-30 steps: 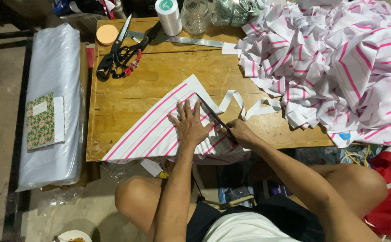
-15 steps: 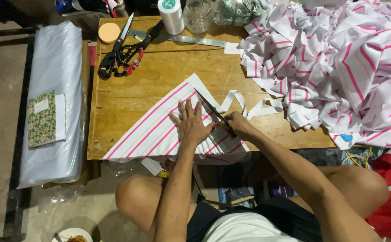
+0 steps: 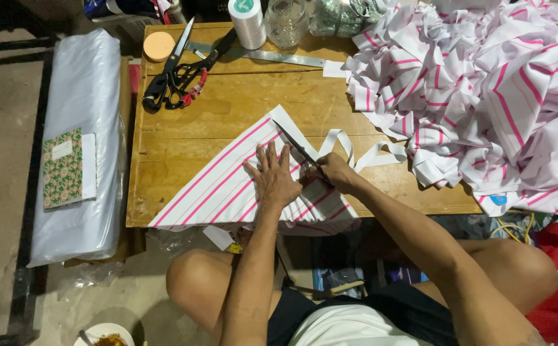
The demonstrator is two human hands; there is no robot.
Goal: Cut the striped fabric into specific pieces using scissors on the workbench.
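A folded triangle of white cloth with pink stripes (image 3: 224,182) lies on the wooden table (image 3: 240,102). My left hand (image 3: 274,176) presses flat on it, fingers spread. My right hand (image 3: 333,172) grips dark scissors (image 3: 295,146) whose blades point up-left along the cloth's right edge. A narrow white strip (image 3: 362,148) curls away from the cut edge to the right.
A big heap of pink-striped cloth pieces (image 3: 484,96) fills the table's right side. At the back lie two more pairs of scissors (image 3: 176,70), a metal ruler (image 3: 279,56), a white thread cone (image 3: 247,22), an orange disc (image 3: 159,46). A plastic-wrapped roll (image 3: 80,141) with a notebook (image 3: 62,168) lies left.
The scissors have advanced up-left along the cloth's edge, and the cut strip has grown longer. My left hand stays pressed on the cloth.
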